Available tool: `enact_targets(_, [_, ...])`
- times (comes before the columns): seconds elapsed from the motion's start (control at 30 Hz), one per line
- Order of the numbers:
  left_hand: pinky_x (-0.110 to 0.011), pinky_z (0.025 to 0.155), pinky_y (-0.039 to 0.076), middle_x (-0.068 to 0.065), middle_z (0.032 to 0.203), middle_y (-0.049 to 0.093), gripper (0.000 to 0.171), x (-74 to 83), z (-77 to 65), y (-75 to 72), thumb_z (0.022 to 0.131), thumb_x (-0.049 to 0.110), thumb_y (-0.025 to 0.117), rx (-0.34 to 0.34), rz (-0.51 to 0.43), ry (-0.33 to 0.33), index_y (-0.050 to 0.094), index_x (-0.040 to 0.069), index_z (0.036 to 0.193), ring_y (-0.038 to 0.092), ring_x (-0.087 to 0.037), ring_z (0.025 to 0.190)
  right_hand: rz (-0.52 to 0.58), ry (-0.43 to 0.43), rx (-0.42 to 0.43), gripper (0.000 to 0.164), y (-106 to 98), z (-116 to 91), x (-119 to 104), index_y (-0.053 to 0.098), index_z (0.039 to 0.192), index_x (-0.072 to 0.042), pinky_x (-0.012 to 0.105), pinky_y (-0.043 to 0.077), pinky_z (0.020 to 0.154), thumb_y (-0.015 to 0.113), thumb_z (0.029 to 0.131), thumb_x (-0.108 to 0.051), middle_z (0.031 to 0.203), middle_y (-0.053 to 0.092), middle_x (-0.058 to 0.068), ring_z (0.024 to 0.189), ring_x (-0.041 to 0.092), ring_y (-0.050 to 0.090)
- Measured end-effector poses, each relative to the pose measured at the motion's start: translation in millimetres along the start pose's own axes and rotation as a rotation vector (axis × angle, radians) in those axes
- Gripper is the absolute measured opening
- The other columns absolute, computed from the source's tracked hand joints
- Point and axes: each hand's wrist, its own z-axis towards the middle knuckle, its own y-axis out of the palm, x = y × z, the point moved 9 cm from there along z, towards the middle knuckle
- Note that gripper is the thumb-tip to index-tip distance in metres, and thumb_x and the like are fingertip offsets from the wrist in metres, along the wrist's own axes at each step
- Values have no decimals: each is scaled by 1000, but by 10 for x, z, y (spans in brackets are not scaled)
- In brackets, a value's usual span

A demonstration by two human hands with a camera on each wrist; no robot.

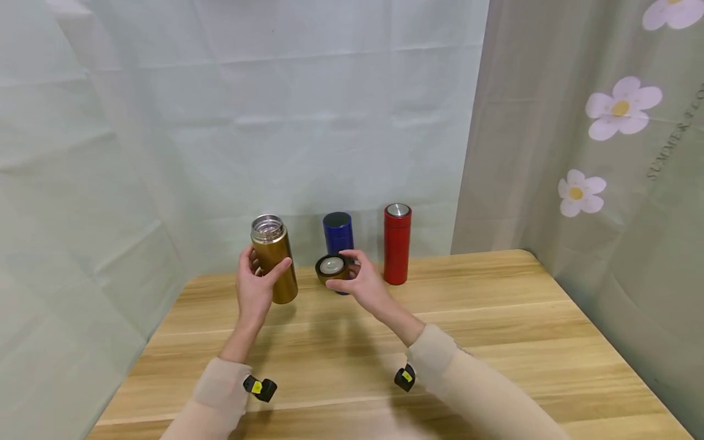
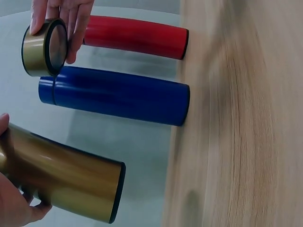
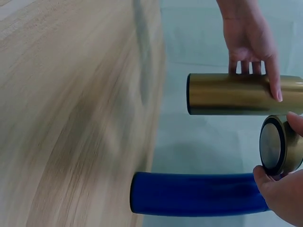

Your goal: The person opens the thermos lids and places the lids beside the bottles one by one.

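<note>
My left hand (image 1: 255,291) grips a gold thermos bottle (image 1: 284,281), its steel mouth uncovered and facing up. In the left wrist view the bottle's dark base hangs above the wooden table (image 2: 236,142). My right hand (image 1: 370,286) pinches the gold lid (image 1: 332,266) between thumb and fingers, to the right of the bottle and apart from it. The lid is upside down: its inside shows in the head view, while its silver top (image 3: 271,145) faces the table. Behind the lid stands a blue thermos (image 1: 338,229), partly hidden by it.
A red thermos (image 1: 397,250) with a silver-topped lid stands upright near the table's back edge, right of the blue one. Pale curtain cloth (image 1: 308,122) hangs behind the table, and a flowered curtain (image 1: 621,244) hangs at the right.
</note>
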Motion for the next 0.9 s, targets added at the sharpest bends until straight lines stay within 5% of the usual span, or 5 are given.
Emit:
enact_targets(0.27, [-39, 105, 43, -10, 140, 54, 82, -107, 55, -195, 87, 23, 87, 97, 16, -20, 42, 9, 154, 52, -20, 121, -84, -18, -5, 67, 241, 98, 16, 54, 139, -4, 43, 53, 103, 89, 81, -6, 138, 60, 16, 130, 33, 60])
enact_targets(0.6, [-39, 105, 42, -11, 145, 52, 79, -191, 61, -338, 88, 18, 86, 143, -12, -41, 44, 9, 154, 51, -22, 124, -259, -62, 22, 64, 403, 198, 79, 62, 136, -4, 33, 51, 89, 91, 80, -12, 123, 65, 10, 107, 23, 60])
enact_targets(0.9, [-41, 106, 44, -11, 145, 54, 81, -314, 80, -437, 86, 19, 88, 220, 1, -75, 44, 8, 154, 52, -22, 125, -252, 38, 10, 66, 565, 350, 330, 63, 140, -6, 36, 55, 89, 91, 82, -18, 121, 69, 7, 108, 23, 64])
